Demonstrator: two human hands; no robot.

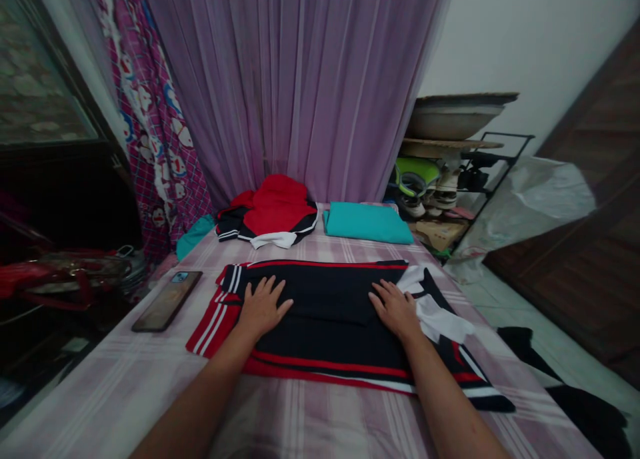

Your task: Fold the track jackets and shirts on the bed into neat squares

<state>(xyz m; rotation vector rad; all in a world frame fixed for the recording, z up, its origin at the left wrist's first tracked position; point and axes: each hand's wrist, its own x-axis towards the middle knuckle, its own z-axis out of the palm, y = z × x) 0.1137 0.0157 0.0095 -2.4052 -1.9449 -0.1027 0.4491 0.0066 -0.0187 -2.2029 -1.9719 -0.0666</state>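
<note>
A navy shirt (330,339) with red and white trim lies flat on the plaid-covered surface, its body partly folded over. Its white collar (437,316) points to the right, and a red striped part (214,326) sticks out at the left. My left hand (263,306) rests palm down on the left part of the cloth, fingers spread. On the right side, near the collar, my right hand (396,307) also lies flat with its fingers apart. Neither hand grips the fabric.
Behind the shirt are a bunched red and navy garment (277,209) and a folded turquoise cloth (367,222). A phone (169,302) lies at left on the plaid cover (280,416). A shoe rack (450,192) stands back right; purple curtains (300,86) hang behind.
</note>
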